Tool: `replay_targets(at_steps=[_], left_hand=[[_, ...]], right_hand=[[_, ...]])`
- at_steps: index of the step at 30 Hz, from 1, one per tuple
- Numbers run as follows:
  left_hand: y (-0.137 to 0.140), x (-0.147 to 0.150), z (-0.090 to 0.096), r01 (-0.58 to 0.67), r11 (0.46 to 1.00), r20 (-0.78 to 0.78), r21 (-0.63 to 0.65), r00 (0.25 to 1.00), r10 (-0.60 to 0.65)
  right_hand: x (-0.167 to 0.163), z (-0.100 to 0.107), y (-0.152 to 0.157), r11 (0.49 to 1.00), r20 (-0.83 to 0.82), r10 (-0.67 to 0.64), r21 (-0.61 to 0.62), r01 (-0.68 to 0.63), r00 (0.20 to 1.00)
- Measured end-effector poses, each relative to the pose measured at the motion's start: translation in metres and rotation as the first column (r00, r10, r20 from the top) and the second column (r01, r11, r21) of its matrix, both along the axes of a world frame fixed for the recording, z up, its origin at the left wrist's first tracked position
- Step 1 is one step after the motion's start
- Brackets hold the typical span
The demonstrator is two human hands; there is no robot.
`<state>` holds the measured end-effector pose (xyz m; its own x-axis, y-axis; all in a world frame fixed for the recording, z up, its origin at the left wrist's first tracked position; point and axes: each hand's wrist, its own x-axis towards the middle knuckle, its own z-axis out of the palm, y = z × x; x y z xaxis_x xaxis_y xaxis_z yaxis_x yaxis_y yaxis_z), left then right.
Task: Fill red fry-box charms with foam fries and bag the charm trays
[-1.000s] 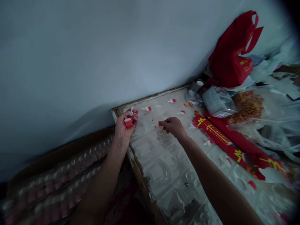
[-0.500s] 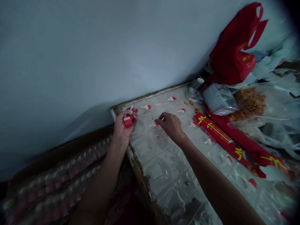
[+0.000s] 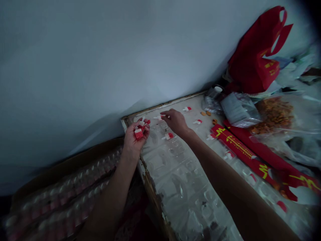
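Note:
Several small red and white popsicle-shaped pieces (image 3: 138,134) lie in my left hand (image 3: 134,137), palm up with the fingers curled round them, over the table's left corner. At the far edge, my right hand (image 3: 177,122) has its fingertips pinched at the red end of another popsicle-shaped piece (image 3: 158,117), whose white stick points left. A similar piece (image 3: 169,136) rests just below that hand. More sit in the clear moulded plastic sheet (image 3: 163,160), such as one piece (image 3: 197,122) to the right.
A pale wall (image 3: 112,60) rises behind the worn table edge (image 3: 147,184). On the right are red printed strips (image 3: 237,147), a clear box (image 3: 239,108), a bag of brown bits (image 3: 276,113) and a red bag (image 3: 255,63). Lower left, a box holds rows of clear packs (image 3: 67,190).
My right hand has left the nearer popsicle-shaped piece, which stays on the sheet, and moved up and left to the one by the far edge. My left hand still cups its pieces.

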<state>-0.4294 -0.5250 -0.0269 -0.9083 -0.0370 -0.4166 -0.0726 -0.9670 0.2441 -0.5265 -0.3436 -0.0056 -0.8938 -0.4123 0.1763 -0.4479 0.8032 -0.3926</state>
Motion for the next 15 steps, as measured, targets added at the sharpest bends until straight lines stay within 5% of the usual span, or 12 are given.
replay_targets(at_steps=[4, 9, 12, 15], left_hand=[[0.0, 0.0, 0.001, -0.002, 1.0, 0.009, 0.008, 1.0, 0.002], [0.001, -0.001, 0.004, 0.011, 0.997, 0.051, -0.072, 0.999, -0.007], [0.002, 0.0, 0.005, 0.064, 0.99, 0.032, -0.129, 0.998, -0.061], [0.012, 0.003, 0.005, 0.107, 0.968, -0.001, -0.226, 0.994, -0.11]], right_hand=[[-0.017, -0.012, -0.015, 0.97, 0.039, 0.202, 0.13, -0.205, 0.979], [-0.016, -0.016, -0.009, 0.945, 0.027, 0.258, 0.203, -0.258, 0.966], [-0.004, -0.007, -0.008, 0.99, 0.068, 0.132, -0.058, -0.128, 0.989], [0.023, -0.002, -0.01, 0.898, 0.243, 0.031, -0.433, 0.08, 0.969]])
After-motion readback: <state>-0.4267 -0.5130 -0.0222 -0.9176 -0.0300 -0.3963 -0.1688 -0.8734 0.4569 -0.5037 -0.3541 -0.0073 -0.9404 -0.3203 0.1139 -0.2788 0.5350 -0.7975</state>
